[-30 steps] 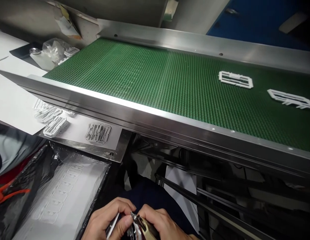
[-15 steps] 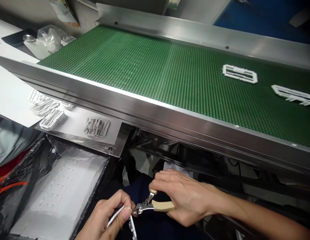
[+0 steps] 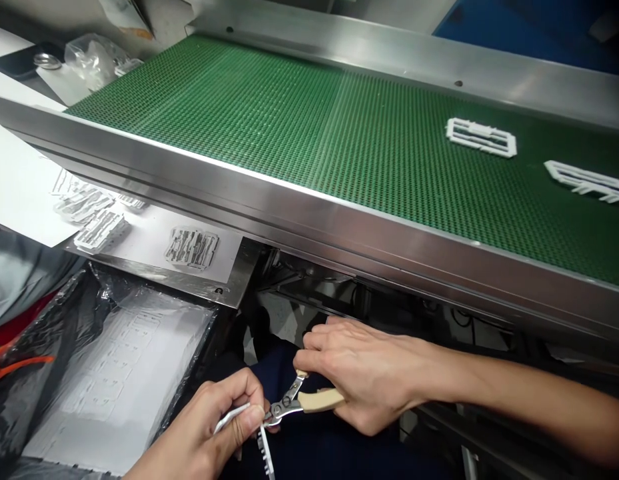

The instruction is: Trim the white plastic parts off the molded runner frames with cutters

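Note:
My left hand (image 3: 219,420) is closed on a white plastic frame part (image 3: 265,448), pinched between thumb and fingers, with a toothed edge hanging below. My right hand (image 3: 359,373) grips a pair of cutting pliers (image 3: 320,400) with cream handles, which are spread apart. The metal jaws of the pliers meet the white part right at my left fingertips; the exact contact is hidden by the thumb. Both hands are low in the view, above my dark-clothed lap.
A green conveyor belt (image 3: 269,120) with a metal side rail (image 3: 289,200) runs across, carrying white frame parts (image 3: 482,137). Stacked parts (image 3: 192,248) lie on a white sheet at left. Below sits a plastic-lined box (image 3: 104,387), beside orange-handled pliers (image 3: 19,363). Another person's sleeve (image 3: 26,273) is at far left.
The pliers and my right hand have shifted slightly up and left, with the handles still spread. My left hand keeps its pinch on the white part. The whole view has tilted a little.

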Available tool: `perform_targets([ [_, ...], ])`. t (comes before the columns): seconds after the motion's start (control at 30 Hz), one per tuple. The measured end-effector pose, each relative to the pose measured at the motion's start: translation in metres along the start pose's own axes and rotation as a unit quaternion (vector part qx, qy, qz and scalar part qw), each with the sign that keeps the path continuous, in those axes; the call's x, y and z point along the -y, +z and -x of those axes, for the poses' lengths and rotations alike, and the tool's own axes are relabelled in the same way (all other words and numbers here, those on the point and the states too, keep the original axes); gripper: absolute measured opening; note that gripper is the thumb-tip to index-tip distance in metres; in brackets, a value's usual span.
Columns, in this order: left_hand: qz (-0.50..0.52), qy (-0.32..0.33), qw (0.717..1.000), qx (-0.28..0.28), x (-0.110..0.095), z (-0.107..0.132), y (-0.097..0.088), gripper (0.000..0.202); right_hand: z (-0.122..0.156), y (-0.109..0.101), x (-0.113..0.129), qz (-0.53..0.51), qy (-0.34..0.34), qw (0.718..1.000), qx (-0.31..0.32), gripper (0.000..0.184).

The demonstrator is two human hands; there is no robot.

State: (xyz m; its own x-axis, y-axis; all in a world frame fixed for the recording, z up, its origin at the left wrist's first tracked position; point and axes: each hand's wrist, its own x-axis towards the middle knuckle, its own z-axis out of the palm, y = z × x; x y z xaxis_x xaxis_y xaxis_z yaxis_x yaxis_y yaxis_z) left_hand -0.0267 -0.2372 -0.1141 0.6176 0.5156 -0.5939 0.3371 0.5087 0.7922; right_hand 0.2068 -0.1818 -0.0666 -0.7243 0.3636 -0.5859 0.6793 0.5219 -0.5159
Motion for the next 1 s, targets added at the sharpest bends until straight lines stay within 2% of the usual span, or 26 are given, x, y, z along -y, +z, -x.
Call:
perform_targets([
  [0.17, 0.039, -0.014, 0.998, 0.039, -0.004, -0.005, -0.002, 0.038, -0.002, -0.013, 0.004, 0.025, -0.006, 0.999, 0.025, 0.019],
  [0.27, 0.034, -0.031, 0.998, 0.044, -0.006, -0.007, -0.003, 0.036, -0.003, -0.017, 0.004, 0.036, -0.019, 0.999, 0.033, 0.016],
  [0.47, 0.063, -0.021, 0.997, 0.044, 0.000, -0.008, -0.003, 0.035, -0.007, -0.011, 0.001, 0.008, -0.021, 0.999, 0.029, 0.013],
  [0.6, 0.140, -0.015, 0.990, 0.019, 0.015, -0.014, 0.003, 0.036, -0.003, 0.001, -0.007, -0.096, 0.049, 0.994, 0.034, 0.013],
  [0.7, 0.195, -0.009, 0.981, -0.019, 0.031, -0.020, 0.012, 0.041, 0.005, 0.015, -0.018, -0.198, 0.135, 0.971, 0.022, 0.021],
  [0.8, 0.181, -0.006, 0.981, -0.075, 0.042, -0.023, 0.021, 0.050, 0.012, 0.033, -0.027, -0.266, 0.194, 0.944, -0.013, 0.025],
  [0.9, 0.164, -0.014, 0.978, -0.127, 0.045, -0.023, 0.026, 0.041, 0.016, 0.050, -0.029, -0.304, 0.203, 0.930, -0.035, 0.025],
  [1.0, 0.275, -0.036, 0.954, -0.110, 0.046, -0.020, 0.023, 0.052, 0.014, 0.061, -0.026, -0.272, 0.184, 0.941, -0.088, 0.022],
])
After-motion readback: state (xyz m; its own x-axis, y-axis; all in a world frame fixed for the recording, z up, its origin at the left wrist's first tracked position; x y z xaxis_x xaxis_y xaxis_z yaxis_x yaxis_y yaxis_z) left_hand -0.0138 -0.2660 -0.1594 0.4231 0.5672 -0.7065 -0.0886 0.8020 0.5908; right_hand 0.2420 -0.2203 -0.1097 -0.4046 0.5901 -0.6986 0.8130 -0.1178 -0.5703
